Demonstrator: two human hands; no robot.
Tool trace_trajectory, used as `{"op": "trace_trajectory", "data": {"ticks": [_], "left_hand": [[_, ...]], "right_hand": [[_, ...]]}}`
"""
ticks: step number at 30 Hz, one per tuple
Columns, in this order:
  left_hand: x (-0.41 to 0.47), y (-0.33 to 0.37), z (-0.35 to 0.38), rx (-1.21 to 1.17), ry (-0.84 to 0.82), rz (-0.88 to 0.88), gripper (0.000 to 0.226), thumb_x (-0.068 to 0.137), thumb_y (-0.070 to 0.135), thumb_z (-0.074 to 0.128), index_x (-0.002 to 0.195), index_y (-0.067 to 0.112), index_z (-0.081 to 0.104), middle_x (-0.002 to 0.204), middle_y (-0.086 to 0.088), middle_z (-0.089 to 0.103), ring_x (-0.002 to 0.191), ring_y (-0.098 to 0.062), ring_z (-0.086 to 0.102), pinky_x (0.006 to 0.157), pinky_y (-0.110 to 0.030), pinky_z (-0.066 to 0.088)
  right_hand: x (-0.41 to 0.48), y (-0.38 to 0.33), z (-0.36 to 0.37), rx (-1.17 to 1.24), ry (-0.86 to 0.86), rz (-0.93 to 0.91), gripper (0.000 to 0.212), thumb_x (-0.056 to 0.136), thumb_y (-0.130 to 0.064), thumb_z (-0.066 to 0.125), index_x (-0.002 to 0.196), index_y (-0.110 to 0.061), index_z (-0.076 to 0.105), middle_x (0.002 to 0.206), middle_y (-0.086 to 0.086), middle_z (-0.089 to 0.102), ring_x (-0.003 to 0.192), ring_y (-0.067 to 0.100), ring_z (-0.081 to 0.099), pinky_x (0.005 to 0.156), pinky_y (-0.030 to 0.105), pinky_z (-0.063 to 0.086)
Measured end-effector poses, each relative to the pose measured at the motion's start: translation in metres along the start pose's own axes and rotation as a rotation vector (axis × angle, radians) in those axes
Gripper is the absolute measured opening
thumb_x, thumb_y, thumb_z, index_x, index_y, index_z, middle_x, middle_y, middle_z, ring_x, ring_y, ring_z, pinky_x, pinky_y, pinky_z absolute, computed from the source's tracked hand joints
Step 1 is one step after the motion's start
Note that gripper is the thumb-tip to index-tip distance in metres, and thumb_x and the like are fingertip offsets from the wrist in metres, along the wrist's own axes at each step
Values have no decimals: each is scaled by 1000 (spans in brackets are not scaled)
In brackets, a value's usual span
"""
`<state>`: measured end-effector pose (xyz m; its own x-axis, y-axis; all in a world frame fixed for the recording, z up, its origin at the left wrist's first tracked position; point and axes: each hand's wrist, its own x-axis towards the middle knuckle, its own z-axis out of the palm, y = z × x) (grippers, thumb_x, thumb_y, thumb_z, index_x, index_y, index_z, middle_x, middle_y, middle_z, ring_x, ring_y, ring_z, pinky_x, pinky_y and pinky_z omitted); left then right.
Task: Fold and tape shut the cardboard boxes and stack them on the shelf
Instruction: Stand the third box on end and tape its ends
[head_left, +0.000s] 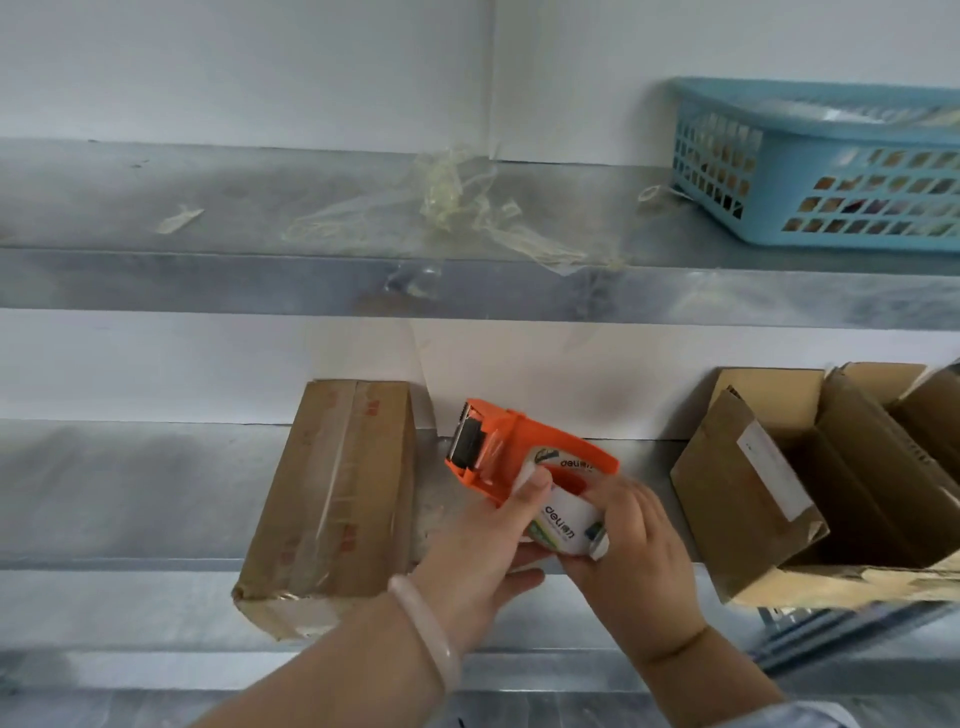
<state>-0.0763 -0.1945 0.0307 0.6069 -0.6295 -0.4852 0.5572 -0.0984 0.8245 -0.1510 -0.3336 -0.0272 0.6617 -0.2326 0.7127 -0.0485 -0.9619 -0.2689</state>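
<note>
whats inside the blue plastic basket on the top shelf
The blue plastic basket shows brownish and dark patches through its lattice, something clear on top; the items themselves are hidden.

The left hand (483, 561) has a smooth, pale, milky round bangle (426, 629) on its wrist, w/ the arm bare. The right hand (634, 551) & wrist are bare too; a bit of light blue sleeve (810, 714) shows at the btm corner.

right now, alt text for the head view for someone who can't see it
A left hand and right hand hold an orange tape dispenser over a metal shelf, between a taped cardboard box and open cardboard boxes. A blue basket and tape scraps lie on the shelf above.
</note>
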Motion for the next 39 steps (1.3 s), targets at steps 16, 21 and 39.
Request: {"op": "trace_trajectory", "data": {"ticks": [16,21,39], "left_hand": [[-1,8,-19,3,-138,72,30,98,20,51,122,6,62,114,-16,71,106,-33,68,91,-47,55],[-1,9,-23,65,-160,99,31,98,21,50,126,8,60,117,-15,70,109,-33,66,93,-50,54],[-4,7,-42,-85,-352,146,72,76,46,79,130,4,59,129,-27,59,116,-36,61,84,-40,58]], "right_hand": [[21,0,-38,893,27,1022,24,103,-38,40,117,-32,58,110,-6,66,98,12,66,79,27,54],[32,21,-39,1005,-197,1085,19,104,-27,47,107,-22,66,88,-7,74,86,12,72,62,18,55],[23,7,-23,1991,-685,890,66,102,-27,50,155,-8,14,150,31,34,137,50,35,111,63,30]]}}
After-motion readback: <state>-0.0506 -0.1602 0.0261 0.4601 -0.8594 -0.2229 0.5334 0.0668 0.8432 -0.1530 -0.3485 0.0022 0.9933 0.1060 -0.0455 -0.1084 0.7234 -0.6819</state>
